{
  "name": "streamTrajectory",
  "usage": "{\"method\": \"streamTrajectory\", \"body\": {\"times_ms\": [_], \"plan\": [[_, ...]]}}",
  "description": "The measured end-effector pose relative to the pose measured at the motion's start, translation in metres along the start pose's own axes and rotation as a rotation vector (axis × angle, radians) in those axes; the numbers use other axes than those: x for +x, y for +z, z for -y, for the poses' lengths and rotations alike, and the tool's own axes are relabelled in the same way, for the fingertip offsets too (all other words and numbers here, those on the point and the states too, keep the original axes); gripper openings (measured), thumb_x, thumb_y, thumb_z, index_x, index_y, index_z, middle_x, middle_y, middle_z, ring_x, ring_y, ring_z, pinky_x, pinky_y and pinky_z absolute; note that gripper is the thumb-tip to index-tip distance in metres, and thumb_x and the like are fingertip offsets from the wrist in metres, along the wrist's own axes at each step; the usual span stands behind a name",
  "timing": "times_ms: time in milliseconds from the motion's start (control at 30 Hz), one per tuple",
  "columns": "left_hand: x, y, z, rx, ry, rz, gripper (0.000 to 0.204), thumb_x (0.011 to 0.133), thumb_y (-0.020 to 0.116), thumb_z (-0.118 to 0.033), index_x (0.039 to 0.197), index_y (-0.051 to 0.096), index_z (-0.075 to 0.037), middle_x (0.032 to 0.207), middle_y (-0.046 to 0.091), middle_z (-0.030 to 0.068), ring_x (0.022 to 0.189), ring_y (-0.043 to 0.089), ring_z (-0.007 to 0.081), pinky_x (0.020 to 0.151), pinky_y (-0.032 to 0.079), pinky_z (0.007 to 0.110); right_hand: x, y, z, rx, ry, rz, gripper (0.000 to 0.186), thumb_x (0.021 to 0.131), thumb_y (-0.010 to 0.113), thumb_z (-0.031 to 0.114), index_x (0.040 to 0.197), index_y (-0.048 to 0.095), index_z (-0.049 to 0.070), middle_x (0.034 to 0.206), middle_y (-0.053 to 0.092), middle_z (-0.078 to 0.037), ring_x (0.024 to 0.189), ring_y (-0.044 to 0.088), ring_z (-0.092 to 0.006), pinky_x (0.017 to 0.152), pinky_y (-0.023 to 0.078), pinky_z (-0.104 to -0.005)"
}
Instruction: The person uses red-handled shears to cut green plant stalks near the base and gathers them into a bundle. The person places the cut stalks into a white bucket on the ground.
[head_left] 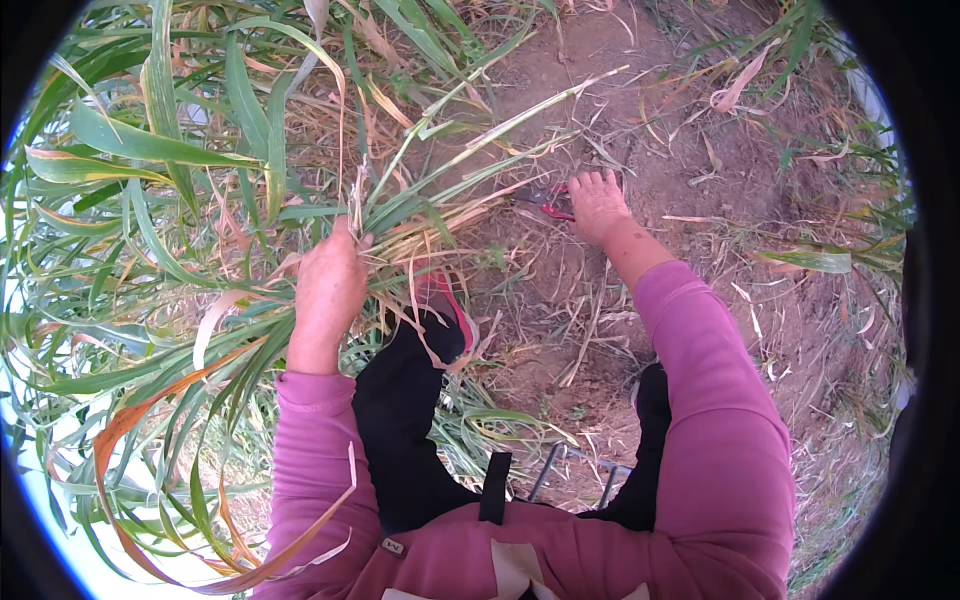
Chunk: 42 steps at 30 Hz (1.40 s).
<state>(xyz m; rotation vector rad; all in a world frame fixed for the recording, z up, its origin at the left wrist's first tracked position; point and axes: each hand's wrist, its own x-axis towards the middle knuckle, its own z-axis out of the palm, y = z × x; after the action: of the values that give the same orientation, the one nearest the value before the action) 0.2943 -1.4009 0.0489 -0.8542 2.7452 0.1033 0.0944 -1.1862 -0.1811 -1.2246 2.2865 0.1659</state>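
Observation:
My left hand [332,285] is closed around a bundle of long green and straw-coloured stalks [440,215]. Their stem ends reach up and to the right, while long leaves [210,370] trail out to the left and down. To the right, my right hand [598,207] grips red-handled pruning shears [553,204] low over the soil. The dark blades point left, close to the ends of some stalks. Whether the blades touch a stalk cannot be made out.
Dense tall leafy plants [150,150] fill the left side. Bare brown soil [690,190] with dry scraps spreads to the right. A shoe with a red edge [460,310] stands below the bundle. Part of a metal frame [550,470] shows between my legs.

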Motion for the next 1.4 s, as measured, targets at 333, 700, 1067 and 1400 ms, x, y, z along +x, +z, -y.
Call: {"method": "streamTrajectory", "body": {"times_ms": [333, 700, 1067, 1400], "plan": [[-0.002, -0.004, -0.002, -0.04, 0.085, -0.033, 0.02, 0.087, 0.054, -0.014, 0.094, 0.048, 0.004, 0.069, 0.059, 0.0259, 0.072, 0.059, 0.0438, 0.065, 0.044, 0.052, 0.004, 0.017, 0.024, 0.261, 0.084, 0.113, 0.032, 0.083, 0.052, 0.021, 0.108, 0.056, 0.001, 0.104, 0.065, -0.018, 0.097, 0.064, -0.0278, 0.085, 0.048, -0.0367], [0.003, 0.001, 0.006, -0.048, -0.097, -0.074, 0.023, 0.09, 0.053, -0.018, 0.098, 0.05, 0.004, 0.072, 0.06, 0.0259, 0.075, 0.059, 0.0436, 0.067, 0.044, 0.053, -0.017, 0.006, -0.01, -0.075, -0.066, -0.094, 0.045, 0.08, 0.058, 0.022, 0.12, 0.048, 0.005, 0.118, 0.052, -0.012, 0.119, 0.045, -0.0254, 0.106, 0.024, -0.0434], [0.002, -0.005, -0.002, -0.043, -0.121, 0.008, 0.027, 0.089, 0.054, -0.02, 0.102, 0.05, 0.003, 0.079, 0.061, 0.0262, 0.078, 0.059, 0.0431, 0.071, 0.044, 0.051, 0.013, 0.023, 0.021, -0.142, -0.094, -0.156, 0.037, 0.086, 0.047, 0.016, 0.122, 0.048, 0.006, 0.12, 0.054, -0.013, 0.119, 0.046, -0.0273, 0.107, 0.022, -0.0455], [-0.006, 0.005, 0.037, 0.109, -0.064, 0.424, 0.03, 0.079, 0.065, -0.028, 0.088, 0.061, 0.0, 0.084, 0.063, 0.0235, 0.085, 0.06, 0.0407, 0.076, 0.047, 0.048, -0.004, 0.003, 0.002, 0.121, 0.041, 0.145, 0.026, 0.082, 0.054, 0.018, 0.104, 0.06, 0.006, 0.103, 0.065, -0.012, 0.101, 0.062, -0.0243, 0.083, 0.048, -0.0355]]}}
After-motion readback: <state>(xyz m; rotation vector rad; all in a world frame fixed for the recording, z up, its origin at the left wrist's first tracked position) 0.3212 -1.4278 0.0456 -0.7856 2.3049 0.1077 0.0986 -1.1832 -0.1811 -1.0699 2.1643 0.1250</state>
